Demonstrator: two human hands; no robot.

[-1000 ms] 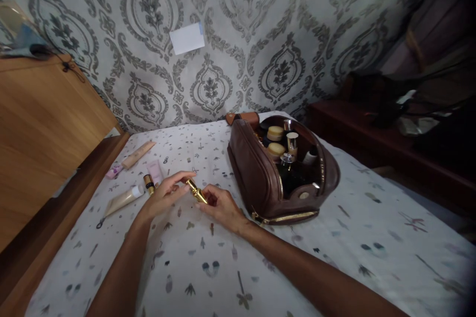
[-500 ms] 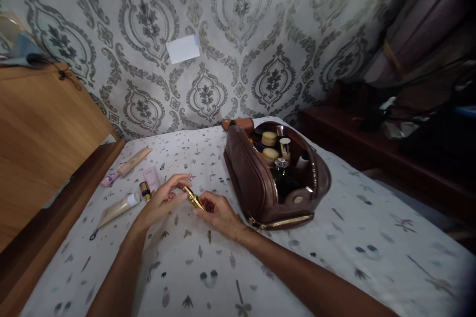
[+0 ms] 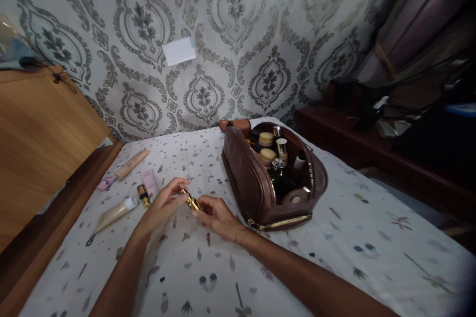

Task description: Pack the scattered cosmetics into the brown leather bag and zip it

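On my feed, the right hand [image 3: 219, 215] is clamped on the near end of a shiny gold, slim cylindrical cosmetic tube [image 3: 192, 203]; the left hand [image 3: 161, 208] has thumb and fingers curled at its other end, but I can't tell if they are closed on it. The tube sits between the hands, just above the white patterned cloth [image 3: 208, 257]; I read the fingertip hold as leaving its middle uncovered and both ends reachable.

Dark brown leather zip bag [image 3: 247, 173] stands upright, mouth open, beside the right hand; likely so its contents stay upright and visible. Loose cosmetics lie flat left of the hands, probably because tubes lie steadier that way.

Counts: one gold tube held; one bag; two round yellow-lidded jars [image 3: 267, 154] in it, plus one upright bottle with a pale cap [image 3: 281, 147]; darker contents too dim to count. On the cloth, one beige tube with white cap [image 3: 113, 217], one peach tube [image 3: 131, 165], one pink tube [image 3: 149, 182], one black-and-gold cylinder [image 3: 143, 195], one small purple item [image 3: 105, 184].
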